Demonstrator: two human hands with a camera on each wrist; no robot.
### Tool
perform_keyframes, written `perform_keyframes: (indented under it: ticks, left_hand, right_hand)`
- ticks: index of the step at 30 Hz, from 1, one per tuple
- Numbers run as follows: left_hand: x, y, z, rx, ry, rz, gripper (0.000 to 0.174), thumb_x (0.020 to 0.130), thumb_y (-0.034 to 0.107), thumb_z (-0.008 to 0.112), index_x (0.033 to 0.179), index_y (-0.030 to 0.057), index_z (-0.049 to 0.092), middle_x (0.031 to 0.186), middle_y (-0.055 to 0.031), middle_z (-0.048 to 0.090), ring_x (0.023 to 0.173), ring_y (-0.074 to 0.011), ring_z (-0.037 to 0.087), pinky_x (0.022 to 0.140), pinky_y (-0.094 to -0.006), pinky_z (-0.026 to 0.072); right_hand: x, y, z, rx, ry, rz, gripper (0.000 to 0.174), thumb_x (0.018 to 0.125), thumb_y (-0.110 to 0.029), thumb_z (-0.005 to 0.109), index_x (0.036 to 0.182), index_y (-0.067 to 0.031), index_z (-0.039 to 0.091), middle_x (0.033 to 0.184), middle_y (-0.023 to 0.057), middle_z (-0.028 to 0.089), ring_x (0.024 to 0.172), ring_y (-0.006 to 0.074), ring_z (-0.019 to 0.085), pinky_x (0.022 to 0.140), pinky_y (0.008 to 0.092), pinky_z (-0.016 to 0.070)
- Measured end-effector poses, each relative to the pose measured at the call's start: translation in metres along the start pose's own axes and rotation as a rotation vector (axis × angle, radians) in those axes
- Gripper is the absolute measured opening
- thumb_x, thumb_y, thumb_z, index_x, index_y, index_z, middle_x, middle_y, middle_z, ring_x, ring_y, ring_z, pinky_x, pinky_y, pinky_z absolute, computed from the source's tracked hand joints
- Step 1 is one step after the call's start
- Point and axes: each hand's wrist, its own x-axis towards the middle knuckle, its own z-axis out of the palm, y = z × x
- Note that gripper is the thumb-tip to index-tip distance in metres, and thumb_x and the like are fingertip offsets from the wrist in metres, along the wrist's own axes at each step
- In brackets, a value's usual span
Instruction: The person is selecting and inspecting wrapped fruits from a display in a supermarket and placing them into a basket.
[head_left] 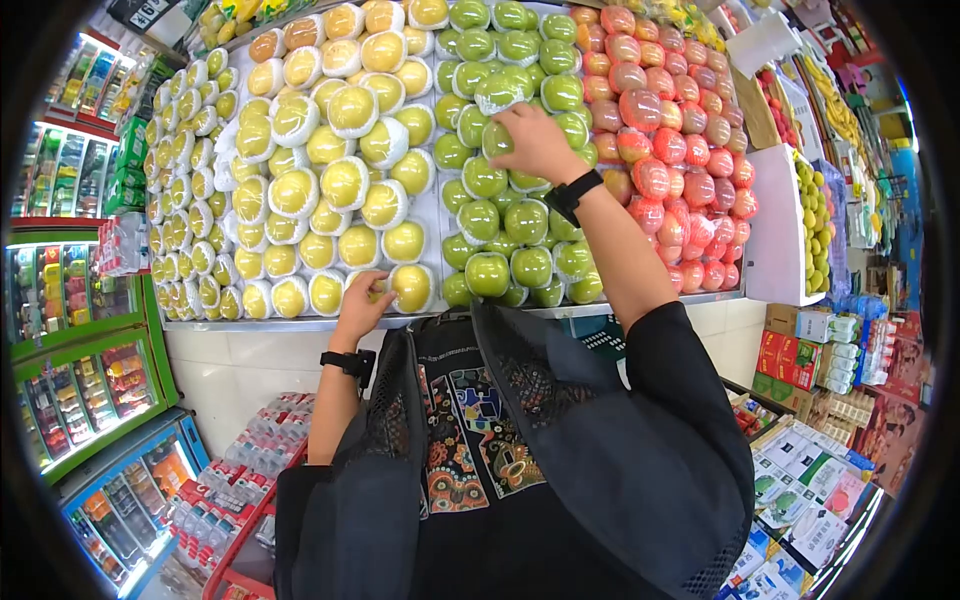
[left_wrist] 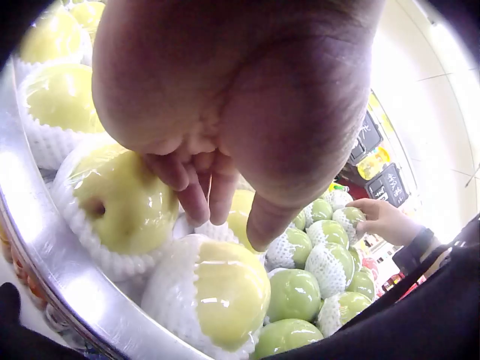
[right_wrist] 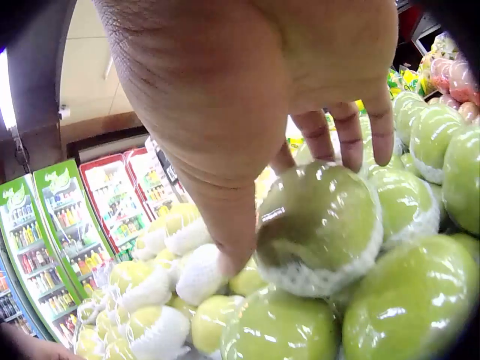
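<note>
Rows of wrapped green fruit (head_left: 487, 273) lie beside yellow fruit (head_left: 345, 183) in white foam nets. My right hand (head_left: 535, 142) reaches into the green rows. In the right wrist view its thumb and fingers are round the sides of one shiny green fruit (right_wrist: 319, 225) with foam net at its base. My left hand (head_left: 365, 305) is at the front edge, next to a yellow fruit (head_left: 412, 288). Seen from the left wrist, its relaxed fingers (left_wrist: 196, 191) hang over netted yellow fruit (left_wrist: 214, 292), holding nothing; whether they touch it I cannot tell.
A metal rim (left_wrist: 67, 262) runs along the display's front. Red fruit (head_left: 690, 170) fills the right side, beside a white foam box (head_left: 775, 225). Lit drink fridges (head_left: 75, 280) stand at the left, with packed bottles (head_left: 235, 480) below. Cartons (head_left: 790, 360) are stacked at the right.
</note>
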Motion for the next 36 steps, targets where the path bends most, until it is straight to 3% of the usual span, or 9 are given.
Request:
perform_keyframes:
  ticks: [3, 6, 12, 14, 17, 21, 23, 30, 36]
  left_hand:
    - [0.003, -0.004, -0.001, -0.072, 0.005, -0.005, 0.037, 0.084, 0.012, 0.077, 0.118, 0.0050, 0.065, 0.096, -0.0047, 0.064, 0.082, -0.0156, 0.058, 0.076, -0.0307, 0.0503]
    - [0.009, -0.002, -0.006, -0.207, -0.049, -0.160, 0.036, 0.086, 0.013, 0.076, 0.120, 0.0043, 0.065, 0.095, -0.0039, 0.064, 0.080, -0.0125, 0.057, 0.073, -0.0287, 0.0507]
    - [-0.002, -0.006, 0.008, -0.216, -0.008, -0.102, 0.038, 0.089, 0.013, 0.074, 0.124, 0.0035, 0.063, 0.089, -0.0031, 0.063, 0.077, -0.0101, 0.057, 0.071, -0.0269, 0.0505]
    - [-0.001, -0.006, 0.006, -0.239, -0.001, -0.124, 0.038, 0.089, 0.013, 0.074, 0.124, 0.0041, 0.063, 0.086, -0.0026, 0.062, 0.076, -0.0105, 0.057, 0.070, -0.0271, 0.0502]
    - [0.004, 0.005, -0.001, -0.236, -0.016, -0.092, 0.036, 0.089, 0.013, 0.073, 0.123, 0.0049, 0.064, 0.085, -0.0029, 0.062, 0.075, -0.0095, 0.056, 0.069, -0.0260, 0.0495]
    - [0.011, 0.002, -0.005, -0.206, -0.086, -0.143, 0.037, 0.088, 0.013, 0.075, 0.121, 0.0011, 0.063, 0.100, -0.0065, 0.066, 0.081, -0.0123, 0.061, 0.072, -0.0279, 0.0518]
    - [0.013, -0.002, -0.008, -0.253, -0.081, -0.103, 0.035, 0.090, 0.013, 0.073, 0.123, 0.0041, 0.064, 0.084, -0.0010, 0.061, 0.072, -0.0076, 0.054, 0.065, -0.0239, 0.0477]
    - [-0.002, -0.004, -0.011, -0.276, -0.107, -0.212, 0.037, 0.090, 0.012, 0.073, 0.124, 0.0018, 0.062, 0.089, -0.0038, 0.064, 0.075, -0.0083, 0.056, 0.068, -0.0241, 0.0485]
    - [0.002, -0.008, -0.013, -0.294, -0.108, -0.215, 0.037, 0.090, 0.013, 0.073, 0.125, 0.0034, 0.062, 0.086, -0.0017, 0.062, 0.071, -0.0064, 0.052, 0.064, -0.0230, 0.0462]
  right_hand:
    - [0.030, 0.002, -0.007, -0.001, 0.125, 0.298, 0.075, 0.074, -0.046, 0.081, 0.130, -0.0022, 0.056, 0.120, 0.0225, 0.058, 0.111, 0.0402, 0.059, 0.089, 0.0511, 0.0524]
    - [0.061, 0.005, -0.001, -0.118, 0.181, 0.352, 0.081, 0.073, -0.055, 0.080, 0.126, 0.0009, 0.056, 0.119, 0.0260, 0.059, 0.111, 0.0411, 0.060, 0.091, 0.0506, 0.0524]
    - [0.079, 0.032, -0.010, -0.129, -0.123, 0.247, 0.080, 0.070, -0.046, 0.081, 0.129, 0.0012, 0.055, 0.113, 0.0251, 0.067, 0.115, 0.0386, 0.061, 0.096, 0.0438, 0.0514]
    - [0.060, 0.046, -0.029, 0.125, 0.076, 0.371, 0.078, 0.070, -0.042, 0.081, 0.129, 0.0017, 0.055, 0.104, 0.0223, 0.070, 0.115, 0.0371, 0.062, 0.098, 0.0419, 0.0502]
    - [0.010, 0.066, -0.073, 0.258, 0.147, 0.506, 0.074, 0.070, -0.034, 0.079, 0.130, 0.0016, 0.054, 0.112, 0.0237, 0.066, 0.118, 0.0368, 0.060, 0.100, 0.0426, 0.0481]
    - [-0.049, 0.085, -0.080, 0.268, 0.222, 0.200, 0.070, 0.066, -0.017, 0.080, 0.129, -0.0021, 0.054, 0.125, 0.0208, 0.060, 0.122, 0.0331, 0.057, 0.104, 0.0401, 0.0456]
    - [-0.067, 0.075, -0.074, 0.265, 0.162, 0.073, 0.065, 0.064, -0.002, 0.076, 0.126, -0.0049, 0.056, 0.127, 0.0170, 0.059, 0.119, 0.0339, 0.057, 0.104, 0.0393, 0.0455]
    - [-0.051, 0.036, -0.048, 0.162, 0.190, -0.087, 0.059, 0.063, 0.004, 0.070, 0.120, -0.0045, 0.056, 0.120, 0.0153, 0.063, 0.116, 0.0373, 0.057, 0.098, 0.0440, 0.0476]
    - [-0.049, 0.034, -0.028, -0.087, 0.112, 0.005, 0.067, 0.061, 0.000, 0.075, 0.125, -0.0054, 0.055, 0.127, 0.0130, 0.058, 0.122, 0.0337, 0.052, 0.103, 0.0451, 0.0430]
